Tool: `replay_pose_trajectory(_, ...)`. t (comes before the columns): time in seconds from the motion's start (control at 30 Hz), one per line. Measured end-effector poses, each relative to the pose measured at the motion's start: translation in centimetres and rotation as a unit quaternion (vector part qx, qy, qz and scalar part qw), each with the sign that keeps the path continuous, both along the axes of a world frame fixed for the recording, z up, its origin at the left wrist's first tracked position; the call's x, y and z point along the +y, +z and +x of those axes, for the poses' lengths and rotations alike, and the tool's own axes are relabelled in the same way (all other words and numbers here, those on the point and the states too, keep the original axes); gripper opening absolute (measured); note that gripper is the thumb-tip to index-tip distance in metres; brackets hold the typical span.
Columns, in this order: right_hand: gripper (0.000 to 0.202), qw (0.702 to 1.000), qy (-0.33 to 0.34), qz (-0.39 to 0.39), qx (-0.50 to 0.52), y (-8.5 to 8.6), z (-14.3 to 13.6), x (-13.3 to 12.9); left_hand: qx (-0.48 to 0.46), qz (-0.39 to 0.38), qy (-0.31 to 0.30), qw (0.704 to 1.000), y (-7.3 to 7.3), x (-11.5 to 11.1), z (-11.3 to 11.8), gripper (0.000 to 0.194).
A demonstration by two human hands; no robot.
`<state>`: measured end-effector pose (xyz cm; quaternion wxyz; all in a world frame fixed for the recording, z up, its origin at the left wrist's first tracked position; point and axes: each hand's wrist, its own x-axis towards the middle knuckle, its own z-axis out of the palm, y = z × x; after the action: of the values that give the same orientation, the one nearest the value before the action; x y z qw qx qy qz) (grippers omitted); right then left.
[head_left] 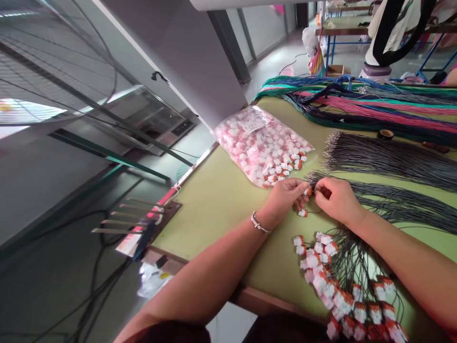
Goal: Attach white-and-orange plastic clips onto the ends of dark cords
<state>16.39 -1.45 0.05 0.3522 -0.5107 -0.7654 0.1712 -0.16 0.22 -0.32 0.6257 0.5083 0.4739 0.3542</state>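
Between thumb and fingers my left hand [288,194] holds an orange and white connector [307,191]. Close on its right, my right hand [333,196] is pinched at a dark wire end by the connector. A second white and orange connector [303,213] hangs or lies just below my left fingertips, with a thin wire running right. Nearer to me lies a pile of wired connectors [342,300]. Beyond my hands is a clear bag of connectors [262,143], and loose dark wires [389,195] extend right from behind my right hand.
A thicker bundle of dark wires [392,155] lies behind, with a tape roll [386,134] near it. Blue, green and pink cables [357,102] cross the table's far side. A metal-pronged rack [153,226] sits at the left edge of the green table [214,205].
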Motion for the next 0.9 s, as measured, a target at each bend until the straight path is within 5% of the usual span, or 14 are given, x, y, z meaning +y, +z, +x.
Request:
replay_pose_trajectory(0.3,0.010,0.997,-0.010,-0.037,-0.062,-0.5,-0.7,-0.2,0.016,0.000,-0.021,1.000,-0.1,-0.2,0.2,0.038)
replay_pose_trajectory(0.43,0.006,0.994,0.022,-0.101,-0.032,0.6,0.1,0.2,0.025,0.021,-0.045,0.998,0.2,-0.3,-0.1,0.036)
replay_pose_trajectory(0.53,0.008,0.985,0.037,-0.165,0.036,2.8,2.1,1.4,0.061,0.049,-0.148,0.986,1.1,-0.7,-0.5,0.029)
replay_pose_trajectory(0.6,0.016,0.985,-0.040,-0.150,0.079,4.1,3.4,2.2,0.077,0.069,-0.261,0.960,1.7,-1.1,-0.8,0.025)
replay_pose_trajectory(0.7,0.014,0.988,-0.066,-0.136,0.020,4.6,3.9,2.8,0.065,0.067,-0.385,0.918,2.3,-1.8,-0.8,0.025)
replay_pose_trajectory(0.83,0.011,0.976,-0.015,-0.142,-0.163,3.0,2.1,2.2,0.032,-0.006,-0.442,0.897,2.3,-2.1,-0.8,0.029)
replay_pose_trajectory(0.9,0.013,0.971,-0.024,-0.121,-0.206,2.4,1.2,1.7,0.047,-0.027,-0.389,0.919,2.4,-1.8,-1.1,0.026)
